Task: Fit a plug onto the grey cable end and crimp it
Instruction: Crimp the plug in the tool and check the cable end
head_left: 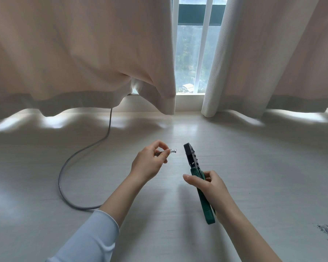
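A grey cable (78, 152) runs from under the curtain, loops over the pale floor and passes behind my left forearm. My left hand (150, 161) pinches the cable's end, and a clear plug (173, 150) sits on that end, sticking out to the right past my fingertips. My right hand (206, 186) grips the green handles of a crimping tool (192, 159). The tool's black head points up and away, a short gap to the right of the plug. The handles are close together.
Beige curtains (83, 63) hang along the far side with a window (193, 53) showing in the gap between them. A small pile of grey cable scraps (325, 229) lies on the pale floor (45, 214) at the right.
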